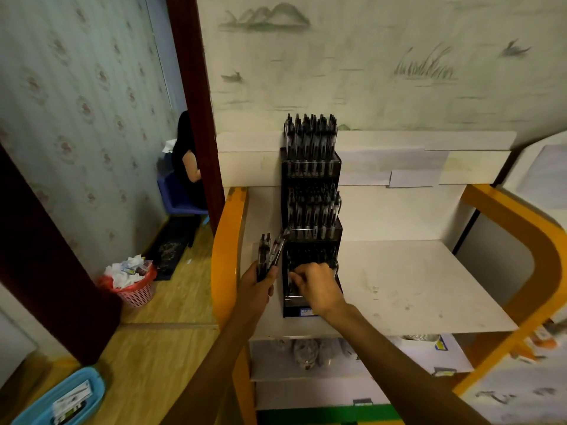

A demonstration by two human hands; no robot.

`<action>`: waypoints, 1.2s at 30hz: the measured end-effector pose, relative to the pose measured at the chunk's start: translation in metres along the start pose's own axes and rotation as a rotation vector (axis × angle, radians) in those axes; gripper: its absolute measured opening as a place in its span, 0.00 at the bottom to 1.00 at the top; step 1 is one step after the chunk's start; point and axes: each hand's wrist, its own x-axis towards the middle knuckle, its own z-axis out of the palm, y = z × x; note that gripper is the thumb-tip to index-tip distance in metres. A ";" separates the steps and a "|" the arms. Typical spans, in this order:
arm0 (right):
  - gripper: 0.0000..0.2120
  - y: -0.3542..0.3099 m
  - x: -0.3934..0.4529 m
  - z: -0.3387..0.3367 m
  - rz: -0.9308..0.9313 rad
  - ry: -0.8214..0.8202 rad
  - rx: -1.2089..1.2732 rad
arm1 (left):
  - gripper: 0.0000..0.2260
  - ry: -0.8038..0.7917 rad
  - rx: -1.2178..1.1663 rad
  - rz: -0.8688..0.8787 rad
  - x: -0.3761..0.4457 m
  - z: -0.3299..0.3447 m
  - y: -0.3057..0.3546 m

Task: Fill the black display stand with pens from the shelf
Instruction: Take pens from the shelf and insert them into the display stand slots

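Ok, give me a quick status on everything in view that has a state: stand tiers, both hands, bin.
Top tier: full of upright pens.
Middle tier: full of upright pens.
Bottom tier: being filled; how full, cannot tell.
Left hand: closed around a bundle of pens, beside the stand.
Right hand: fingers curled in the bottom tier; pen in grip not visible.
Pink waste basket: overflowing with paper.

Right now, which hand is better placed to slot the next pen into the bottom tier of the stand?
The right hand: its fingers are already at the bottom tier of the black display stand, while the left hand is beside it, gripping the spare pens.
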 end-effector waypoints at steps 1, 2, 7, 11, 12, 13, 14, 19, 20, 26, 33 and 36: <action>0.14 0.001 0.000 -0.001 0.012 -0.017 -0.013 | 0.05 -0.006 0.017 0.007 -0.001 0.000 -0.001; 0.14 0.001 -0.001 -0.003 0.021 -0.034 -0.034 | 0.05 -0.011 0.034 0.015 -0.002 0.001 -0.001; 0.06 0.006 -0.002 -0.023 0.051 0.068 0.036 | 0.06 -0.056 0.059 0.036 -0.008 0.002 0.000; 0.06 -0.003 -0.001 -0.041 0.196 0.090 0.678 | 0.06 -0.075 0.056 0.040 -0.010 0.009 0.003; 0.07 -0.006 0.000 -0.043 0.231 0.091 0.799 | 0.06 -0.078 0.049 0.039 -0.011 0.010 0.004; 0.09 -0.008 0.001 -0.046 0.260 0.101 0.885 | 0.06 -0.082 0.040 0.040 -0.012 0.012 0.005; 0.10 -0.008 0.002 -0.048 0.279 0.111 0.940 | 0.05 -0.085 0.034 0.044 -0.013 0.014 0.005; 0.09 -0.004 0.000 -0.048 0.250 0.101 1.001 | 0.10 -0.067 0.056 0.050 -0.018 0.014 0.002; 0.09 -0.002 -0.001 -0.048 0.243 0.112 1.007 | 0.12 -0.047 0.069 0.055 -0.019 0.013 0.002; 0.11 0.013 0.001 -0.052 0.189 0.207 0.785 | 0.06 0.097 0.097 0.138 -0.020 0.009 0.001; 0.10 0.015 0.000 -0.043 0.020 0.260 0.311 | 0.03 0.078 0.044 0.133 -0.020 0.006 0.007; 0.10 0.012 -0.002 -0.037 -0.003 0.221 0.239 | 0.03 0.061 0.044 0.161 -0.020 0.002 0.005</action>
